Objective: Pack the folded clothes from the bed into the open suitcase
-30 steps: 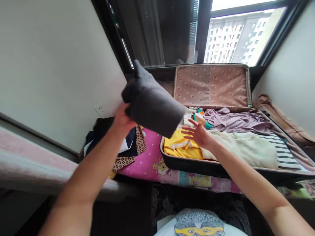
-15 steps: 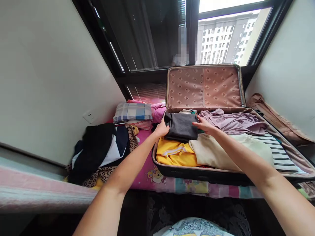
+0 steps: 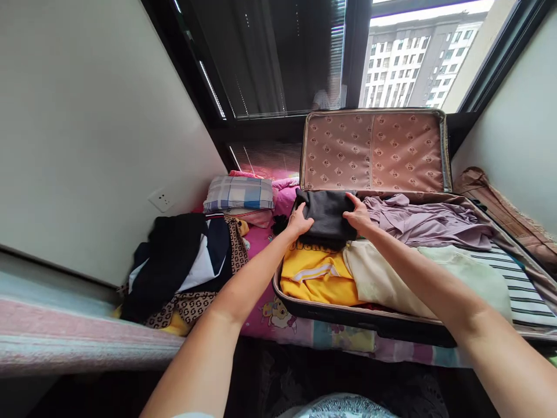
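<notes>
A folded dark grey garment (image 3: 327, 217) lies in the far left corner of the open suitcase (image 3: 324, 313). My left hand (image 3: 300, 222) grips its left edge, thumb on top. On the opposite edge, my right hand (image 3: 357, 216) is closed around the cloth in the same way. Just in front lies a yellow garment (image 3: 315, 278) with a white stripe and dark lettering partly covered by the grey fold. Cream-coloured clothing (image 3: 376, 276) sits beside it, partly behind my right forearm. A crumpled mauve garment (image 3: 429, 217) fills the far right side.
The suitcase lid (image 3: 339, 151) stands raised against the window. To the left are a pile of dark clothes (image 3: 174, 261) and a plaid pillow (image 3: 239, 193). Striped clothing (image 3: 528, 284) lies at the suitcase's right end. A brown bag-like item (image 3: 500, 200) is by the right wall.
Both hands have shifted the dark grey garment slightly farther back, and lettering on the yellow one now shows. My right hand's grip has closed more on its edge. The camera view has shifted slightly.
</notes>
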The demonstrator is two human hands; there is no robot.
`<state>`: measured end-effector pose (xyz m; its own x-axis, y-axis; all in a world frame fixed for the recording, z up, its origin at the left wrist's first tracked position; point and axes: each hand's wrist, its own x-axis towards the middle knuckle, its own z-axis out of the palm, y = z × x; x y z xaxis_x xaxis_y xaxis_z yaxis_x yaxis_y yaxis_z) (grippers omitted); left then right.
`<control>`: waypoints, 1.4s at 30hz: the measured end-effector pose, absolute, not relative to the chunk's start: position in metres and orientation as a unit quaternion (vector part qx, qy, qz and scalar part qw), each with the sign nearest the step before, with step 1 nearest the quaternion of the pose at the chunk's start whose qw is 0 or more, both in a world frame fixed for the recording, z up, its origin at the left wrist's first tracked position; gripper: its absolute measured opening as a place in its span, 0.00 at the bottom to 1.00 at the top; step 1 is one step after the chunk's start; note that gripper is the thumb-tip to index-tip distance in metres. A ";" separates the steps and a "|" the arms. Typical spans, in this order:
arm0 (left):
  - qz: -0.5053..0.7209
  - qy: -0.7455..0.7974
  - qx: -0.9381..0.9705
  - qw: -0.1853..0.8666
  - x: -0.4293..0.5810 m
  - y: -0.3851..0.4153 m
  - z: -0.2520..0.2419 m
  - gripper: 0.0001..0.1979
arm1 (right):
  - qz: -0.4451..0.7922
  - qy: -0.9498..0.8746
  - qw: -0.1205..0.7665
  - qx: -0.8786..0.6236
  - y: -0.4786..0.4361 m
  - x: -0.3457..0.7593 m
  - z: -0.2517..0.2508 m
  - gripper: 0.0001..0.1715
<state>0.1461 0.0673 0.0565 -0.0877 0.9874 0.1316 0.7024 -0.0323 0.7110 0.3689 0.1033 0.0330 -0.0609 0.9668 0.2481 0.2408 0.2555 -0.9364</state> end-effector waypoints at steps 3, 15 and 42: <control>0.254 0.663 0.685 0.162 0.146 0.068 0.056 0.37 | 0.278 -0.664 0.461 -0.519 0.107 0.371 0.033 0.47; -0.005 0.649 0.728 0.219 0.155 0.090 0.032 0.46 | 0.040 -0.840 0.107 -0.530 0.118 0.347 0.012 0.35; 0.033 0.925 0.377 0.024 -0.183 -0.150 0.007 0.42 | 0.062 -0.803 0.067 -0.589 0.094 0.333 0.014 0.41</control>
